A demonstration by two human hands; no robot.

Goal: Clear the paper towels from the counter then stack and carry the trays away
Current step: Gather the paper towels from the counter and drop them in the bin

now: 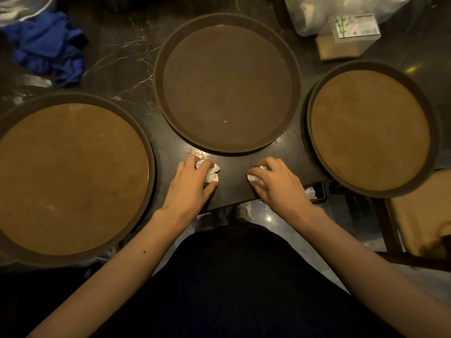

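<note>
Three round brown trays lie on the dark marble counter [117,62]: a large one at the left [73,176], one at the centre back [227,84], and a smaller one at the right [369,129]. Between them, near the counter's front edge, my left hand [189,184] is closed over a crumpled white paper towel [211,173]. My right hand [280,182] covers a second crumpled white paper towel [255,175], its fingers curled around it. Both towels rest on the counter under my hands.
A blue cloth [51,50] lies at the back left. A plastic bag [314,11] and a tissue box [353,28] sit at the back right. A wooden chair [422,211] stands at the right; a bin with a crumpled tissue [312,192] sits below the counter edge.
</note>
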